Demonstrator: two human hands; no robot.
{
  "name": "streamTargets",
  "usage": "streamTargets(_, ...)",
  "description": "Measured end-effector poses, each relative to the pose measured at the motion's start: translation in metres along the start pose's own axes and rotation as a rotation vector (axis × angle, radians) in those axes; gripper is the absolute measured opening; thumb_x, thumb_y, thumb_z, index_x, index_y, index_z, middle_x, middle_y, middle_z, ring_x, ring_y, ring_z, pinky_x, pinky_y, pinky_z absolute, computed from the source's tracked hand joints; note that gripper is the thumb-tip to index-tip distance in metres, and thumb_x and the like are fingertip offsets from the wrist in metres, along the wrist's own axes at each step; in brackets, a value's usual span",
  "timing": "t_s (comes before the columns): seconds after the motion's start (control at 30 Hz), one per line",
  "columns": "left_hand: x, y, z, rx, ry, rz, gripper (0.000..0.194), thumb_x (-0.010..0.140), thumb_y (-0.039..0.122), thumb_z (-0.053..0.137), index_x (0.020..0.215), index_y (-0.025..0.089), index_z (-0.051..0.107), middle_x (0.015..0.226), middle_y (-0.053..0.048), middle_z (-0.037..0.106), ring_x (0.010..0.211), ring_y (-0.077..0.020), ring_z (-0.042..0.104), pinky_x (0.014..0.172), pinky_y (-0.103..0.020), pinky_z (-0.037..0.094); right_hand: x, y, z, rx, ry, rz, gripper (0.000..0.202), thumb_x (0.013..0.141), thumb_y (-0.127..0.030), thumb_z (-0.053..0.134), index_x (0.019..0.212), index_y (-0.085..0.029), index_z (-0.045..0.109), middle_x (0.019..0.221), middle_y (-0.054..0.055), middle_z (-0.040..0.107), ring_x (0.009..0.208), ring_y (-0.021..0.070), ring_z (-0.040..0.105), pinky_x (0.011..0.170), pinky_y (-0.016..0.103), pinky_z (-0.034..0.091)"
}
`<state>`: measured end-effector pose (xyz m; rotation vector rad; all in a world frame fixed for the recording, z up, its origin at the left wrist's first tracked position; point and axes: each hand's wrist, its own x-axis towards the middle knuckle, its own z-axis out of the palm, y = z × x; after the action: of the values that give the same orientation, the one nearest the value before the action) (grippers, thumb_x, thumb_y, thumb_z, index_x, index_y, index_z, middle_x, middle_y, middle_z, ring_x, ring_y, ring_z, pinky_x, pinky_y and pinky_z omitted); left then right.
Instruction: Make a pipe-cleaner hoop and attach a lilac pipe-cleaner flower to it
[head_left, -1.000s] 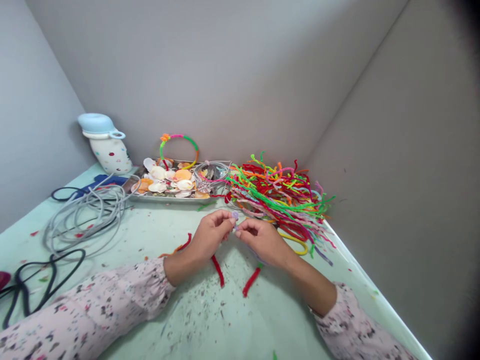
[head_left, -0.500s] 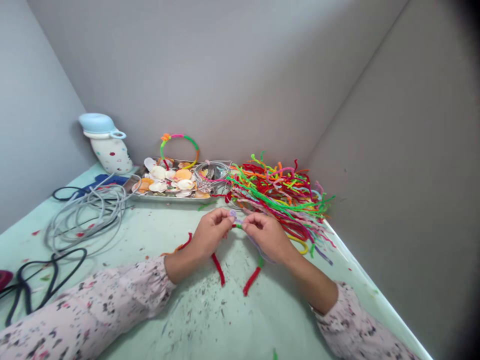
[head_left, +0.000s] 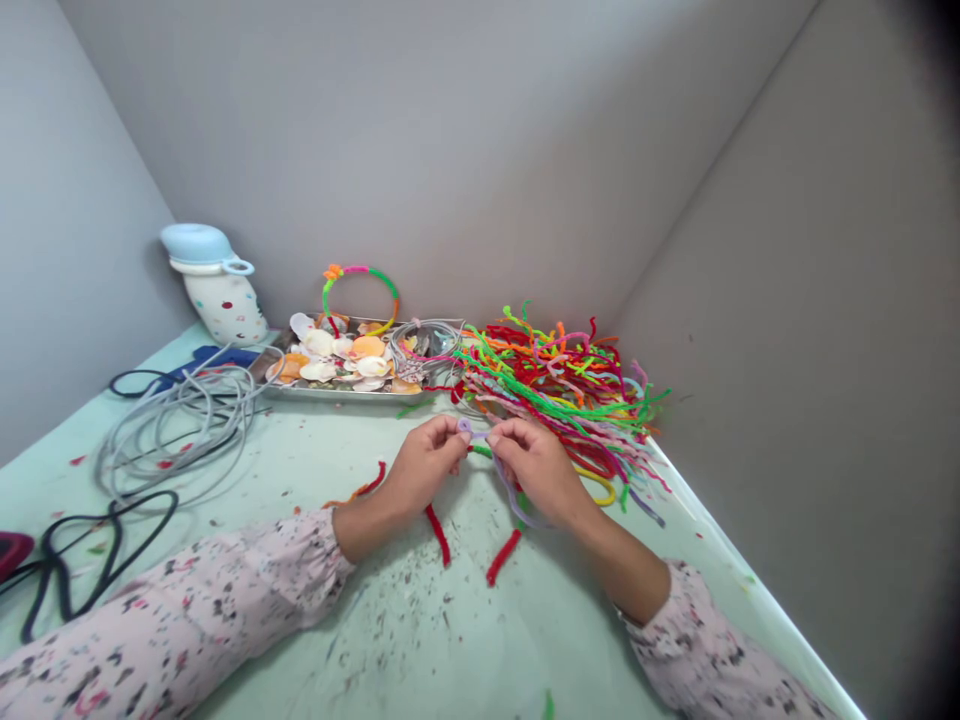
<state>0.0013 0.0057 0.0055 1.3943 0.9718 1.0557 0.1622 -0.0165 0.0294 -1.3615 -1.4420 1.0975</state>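
Between my two hands a thin purple pipe cleaner [head_left: 504, 475] is stretched, with a small curl at its left end. My left hand [head_left: 424, 465] pinches it beside the curl. Close by on the right, my right hand [head_left: 536, 470] pinches the same piece, and its tail bends down beneath that palm. Under and behind the hands is a curved piece wrapped in red and green; its red ends [head_left: 504, 557] point toward me. Part of it is hidden by my hands. An orange and red piece [head_left: 360, 492] lies by my left wrist.
Behind stand a metal tray [head_left: 345, 396] of shells with a colorful ring [head_left: 395, 290], and a pipe-cleaner pile [head_left: 562, 380]. A white bottle [head_left: 225, 305], grey cable [head_left: 176, 440] and black cord [head_left: 112, 545] are at left. Grey walls enclose the green table [head_left: 420, 640].
The fingers of my right hand have shifted slightly up along the purple pipe cleaner, and more of its tail shows below. My left hand keeps its pinch.
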Motion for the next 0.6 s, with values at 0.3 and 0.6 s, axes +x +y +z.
streamTargets(0.3, -0.0029, 0.0063, -0.0001, -0.001, 0.008, 0.063, 0.015, 0.084, 0.031, 0.056, 0.085, 0.017, 0.059, 0.064, 0.004, 0.05, 0.057, -0.0086, 0.043, 0.054, -0.02, 0.036, 0.0001, 0.0005, 0.0006, -0.086, -0.021, -0.01, 0.015, 0.079, -0.033, 0.054, 0.075, -0.019, 0.058, 0.052, -0.006, 0.047, 0.046, 0.009, 0.041, 0.045, 0.021, 0.032)
streamTargets(0.6, -0.0028, 0.0068, 0.0017, 0.006, 0.06, -0.003, 0.016, 0.08, 0.031, 0.057, 0.072, 0.017, 0.053, 0.055, 0.006, 0.049, 0.049, -0.0075, 0.042, 0.048, -0.019, 0.034, -0.0012, 0.0002, 0.002, -0.065, -0.026, -0.018, 0.017, 0.083, -0.034, 0.052, 0.075, -0.02, 0.057, 0.048, -0.005, 0.051, 0.046, 0.0095, 0.045, 0.048, 0.021, 0.036)
